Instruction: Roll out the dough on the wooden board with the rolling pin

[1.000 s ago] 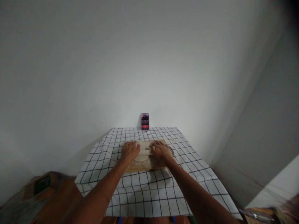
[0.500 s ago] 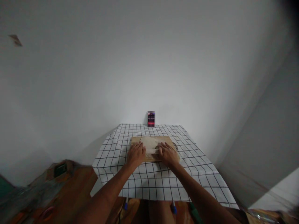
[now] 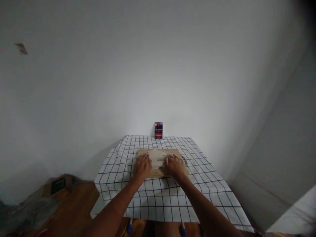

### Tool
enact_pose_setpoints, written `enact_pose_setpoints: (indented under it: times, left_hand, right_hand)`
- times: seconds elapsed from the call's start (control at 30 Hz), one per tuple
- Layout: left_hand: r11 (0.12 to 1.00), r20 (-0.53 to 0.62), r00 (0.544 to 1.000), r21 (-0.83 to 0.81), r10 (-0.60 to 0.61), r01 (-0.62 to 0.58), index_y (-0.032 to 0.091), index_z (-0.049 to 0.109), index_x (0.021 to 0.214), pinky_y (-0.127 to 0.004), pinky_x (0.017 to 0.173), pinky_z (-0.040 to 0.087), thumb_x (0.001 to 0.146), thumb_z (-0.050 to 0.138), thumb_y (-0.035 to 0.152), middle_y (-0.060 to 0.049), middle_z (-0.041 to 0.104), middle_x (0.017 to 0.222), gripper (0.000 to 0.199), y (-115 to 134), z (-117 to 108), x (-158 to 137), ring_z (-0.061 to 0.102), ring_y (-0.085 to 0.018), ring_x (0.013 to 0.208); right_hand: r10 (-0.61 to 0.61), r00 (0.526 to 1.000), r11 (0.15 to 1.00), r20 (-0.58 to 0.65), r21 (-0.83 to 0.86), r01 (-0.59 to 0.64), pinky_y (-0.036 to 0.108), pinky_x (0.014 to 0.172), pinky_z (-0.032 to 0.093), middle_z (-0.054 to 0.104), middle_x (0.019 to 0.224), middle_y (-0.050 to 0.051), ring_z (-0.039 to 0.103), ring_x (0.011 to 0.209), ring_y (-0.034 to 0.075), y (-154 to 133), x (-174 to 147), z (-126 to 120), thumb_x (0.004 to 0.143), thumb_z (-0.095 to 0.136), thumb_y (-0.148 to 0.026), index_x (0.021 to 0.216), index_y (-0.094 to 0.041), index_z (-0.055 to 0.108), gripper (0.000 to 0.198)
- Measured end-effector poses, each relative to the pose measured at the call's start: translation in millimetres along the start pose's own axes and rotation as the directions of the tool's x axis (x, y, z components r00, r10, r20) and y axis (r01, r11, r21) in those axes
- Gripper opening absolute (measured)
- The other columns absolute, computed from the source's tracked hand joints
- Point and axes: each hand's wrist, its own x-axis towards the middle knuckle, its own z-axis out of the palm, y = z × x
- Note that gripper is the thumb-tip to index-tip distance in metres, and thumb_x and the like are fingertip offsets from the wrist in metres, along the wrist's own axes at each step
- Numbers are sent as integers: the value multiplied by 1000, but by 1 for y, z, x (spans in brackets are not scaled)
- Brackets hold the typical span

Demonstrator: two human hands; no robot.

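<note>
A flat sheet of pale dough (image 3: 156, 155) lies on a wooden board (image 3: 158, 174) in the middle of the table. Across its near part runs a light rolling pin (image 3: 158, 163), of which only the middle stretch shows. My left hand (image 3: 142, 167) covers the pin's left end with its fingers bent over it. At the other end my right hand (image 3: 175, 166) is closed over the pin, knuckles up. Both hands hide the ends of the pin and the side parts of the board.
A white cloth with dark checks (image 3: 168, 205) covers the table. A blurred dark upright object (image 3: 159, 130) stands at the back against the wall. A greyish round thing (image 3: 184, 160) sits beside the board's right edge. A brown box-like object (image 3: 58, 186) is low at left.
The fingers, flatter before, are now more curled over the rolling pin, most clearly on my right hand. The whole view has shifted, with the table sitting lower in the picture.
</note>
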Motion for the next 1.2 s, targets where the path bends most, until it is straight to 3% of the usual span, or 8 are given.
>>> enact_pose_setpoints:
  times: [0.1, 0.23, 0.37, 0.6, 0.87, 1.03, 1.2]
  left_hand:
    - [999, -23, 999, 11, 39, -39, 18, 78, 128, -61, 114, 66, 111, 48, 20, -18, 85, 132, 35, 6, -11, -12, 80, -33, 129]
    - [998, 40, 998, 41, -46, 44, 16, 76, 138, -65, 118, 63, 113, 45, 21, -19, 82, 140, 40, 15, -18, -18, 78, -35, 134]
    - [997, 87, 995, 62, -52, 46, 14, 79, 133, -63, 118, 63, 112, 49, 20, -20, 83, 138, 36, 13, -12, -10, 79, -35, 133]
    - [994, 3, 1000, 108, 28, -28, 15, 83, 118, -59, 108, 68, 109, 50, 15, -22, 86, 124, 34, -1, 11, 6, 83, -35, 122]
    - [999, -59, 998, 45, 8, -5, 14, 75, 139, -56, 113, 67, 113, 47, 20, -22, 83, 137, 39, 10, -4, -8, 79, -34, 132]
    - [999, -15, 1000, 37, -16, 16, 16, 68, 152, -60, 122, 61, 114, 47, 22, -20, 77, 152, 44, 18, -17, -23, 72, -33, 144]
    - [996, 90, 994, 60, -68, 63, 16, 74, 144, -63, 125, 57, 112, 48, 21, -20, 80, 146, 41, 18, -14, -9, 74, -34, 141]
  right_hand:
    - [-20, 1000, 1000, 4, -7, 20, 36, 109, 52, 85, 122, 15, 76, 129, 28, -3, -8, -4, 118, 41, -27, 108, -22, 84, 44]
    - [-25, 1000, 1000, 0, -1, 25, 39, 113, 49, 84, 131, 15, 73, 136, 29, -7, -19, -12, 118, 42, -27, 112, -23, 85, 43]
    - [4, 1000, 1000, 5, 1, -4, 39, 109, 50, 82, 135, 16, 72, 135, 29, -9, -16, -16, 118, 43, -30, 114, -22, 85, 43]
    - [25, 1000, 1000, 5, 4, -25, 44, 120, 43, 81, 144, 11, 69, 141, 28, -10, 1, -9, 117, 46, -28, 118, -26, 84, 39]
    - [45, 999, 998, -23, 55, -44, 47, 129, 34, 82, 141, 10, 67, 145, 27, -11, -16, -4, 118, 42, -27, 115, -26, 84, 43]
    - [33, 999, 996, -39, 84, -30, 49, 132, 31, 76, 156, 6, 63, 150, 26, -12, -33, 2, 121, 36, -31, 126, -28, 83, 48]
    - [79, 997, 991, -11, 111, -78, 49, 135, 31, 71, 162, 7, 57, 158, 26, -12, -24, -2, 121, 35, -30, 143, -28, 78, 48]
